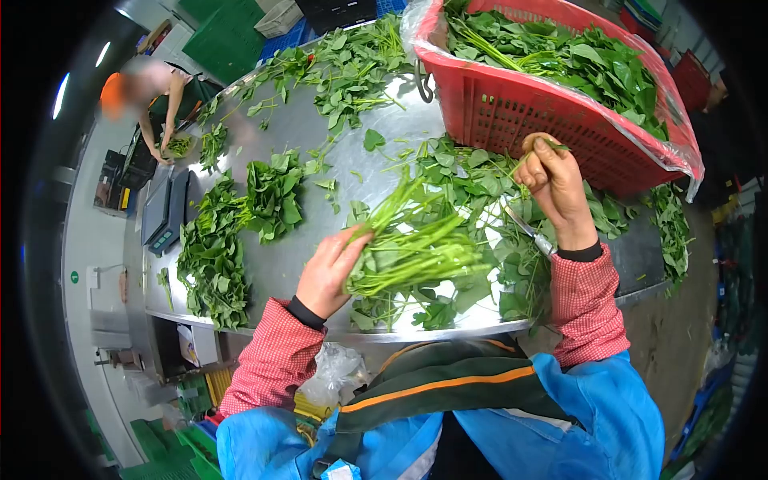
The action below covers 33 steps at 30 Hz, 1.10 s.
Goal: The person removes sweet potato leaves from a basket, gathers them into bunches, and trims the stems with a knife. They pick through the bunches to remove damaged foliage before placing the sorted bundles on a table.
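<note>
My left hand point(328, 270) is wrapped round a bunch of leafy greens point(436, 262), whose pale green stems fan out to the right above the table. Raised beside the crate, my right hand point(554, 186) has its thumb and fingers pinched on a thin green sprig point(518, 170). Just below that hand a knife point(526, 226) lies with its blade among loose leaves point(472, 300). A red crate point(512, 104), lined with clear plastic and filled with greens, stands behind my right hand.
Bundled greens point(214, 256) lie on the metal table point(336, 208) at left, near a scale point(164, 212). More loose greens point(348, 76) spread along the far side. A co-worker point(156, 92) bends over the table's far left end. Green crates point(228, 48) stand behind.
</note>
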{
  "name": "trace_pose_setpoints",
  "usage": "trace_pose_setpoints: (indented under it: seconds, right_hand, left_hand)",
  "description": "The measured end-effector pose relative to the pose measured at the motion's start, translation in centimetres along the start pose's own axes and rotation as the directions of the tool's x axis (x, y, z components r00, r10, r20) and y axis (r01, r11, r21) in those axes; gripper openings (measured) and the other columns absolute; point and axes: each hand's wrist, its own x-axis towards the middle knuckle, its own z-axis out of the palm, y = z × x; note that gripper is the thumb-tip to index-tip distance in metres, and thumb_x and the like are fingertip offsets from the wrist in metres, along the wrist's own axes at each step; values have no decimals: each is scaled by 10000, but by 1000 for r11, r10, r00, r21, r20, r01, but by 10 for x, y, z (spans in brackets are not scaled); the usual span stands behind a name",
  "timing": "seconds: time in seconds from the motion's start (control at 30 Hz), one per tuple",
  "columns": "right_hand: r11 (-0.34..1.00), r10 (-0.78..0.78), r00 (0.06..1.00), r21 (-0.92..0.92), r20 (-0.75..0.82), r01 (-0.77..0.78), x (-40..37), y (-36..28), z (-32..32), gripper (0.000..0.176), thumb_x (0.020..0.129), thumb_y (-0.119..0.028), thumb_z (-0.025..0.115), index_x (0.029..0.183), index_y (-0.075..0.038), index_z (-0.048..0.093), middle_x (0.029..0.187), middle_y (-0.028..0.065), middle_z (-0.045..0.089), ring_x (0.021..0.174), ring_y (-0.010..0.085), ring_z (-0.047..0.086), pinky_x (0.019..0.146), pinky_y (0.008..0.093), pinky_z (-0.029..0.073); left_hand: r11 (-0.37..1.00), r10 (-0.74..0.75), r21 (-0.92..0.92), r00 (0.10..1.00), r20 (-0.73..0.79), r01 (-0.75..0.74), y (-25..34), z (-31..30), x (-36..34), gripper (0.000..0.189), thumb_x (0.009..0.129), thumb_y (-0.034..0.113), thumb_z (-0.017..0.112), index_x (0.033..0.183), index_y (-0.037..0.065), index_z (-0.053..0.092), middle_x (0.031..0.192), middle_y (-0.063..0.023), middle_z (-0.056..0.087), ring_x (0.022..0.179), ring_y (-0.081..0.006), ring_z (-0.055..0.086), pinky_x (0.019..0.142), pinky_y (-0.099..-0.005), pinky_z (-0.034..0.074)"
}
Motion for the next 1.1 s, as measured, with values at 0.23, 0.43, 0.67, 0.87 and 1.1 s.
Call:
trace_pose_setpoints:
  seconds: [0.23,0.43,0.67,0.87,1.1]
  right_hand:
    - [554,-12,975,-810,224,193,-3,37,36,282,901,-219,616,1107,-30,581,967,79,651,818,173,630,706,298,492]
    - [833,80,996,-551,42,-44,12,36,30,166,937,-167,581,960,-9,626,772,18,621,625,89,601,559,231,484]
    - [-25,620,782,-998,-67,-65,-26,32,-4,947,700,-601,735,1412,-82,390,1026,233,669,939,373,658,846,419,508]
    - [755,71,992,-644,-106,-123,-8,49,7,209,910,-197,629,964,2,658,838,71,653,768,117,576,710,281,477]
    - [447,408,863,-890,297,95,48,61,35,428,840,-371,688,1030,13,672,816,118,649,738,190,608,711,326,495]
  left_hand:
    - [738,-348,-620,937,-12,266,-13,46,-19,702,682,75,771,1318,9,482,1247,-130,561,1109,-276,566,961,-345,449]
    - [282,-473,-856,839,269,433,-17,64,-32,557,755,40,703,1279,8,518,1160,-84,620,1008,-200,620,920,-331,486]
    - [-396,-569,-872,670,478,286,-15,68,-50,589,744,-16,655,1308,6,486,1194,-113,607,1026,-231,631,865,-376,543]
    - [-214,-536,-904,729,425,370,-15,75,-53,537,736,-4,658,1259,6,538,1167,-91,629,1032,-201,617,913,-359,497]
    - [209,-171,-797,823,541,567,-8,56,-34,583,742,78,764,1271,3,531,1202,-73,611,1091,-167,568,971,-346,440]
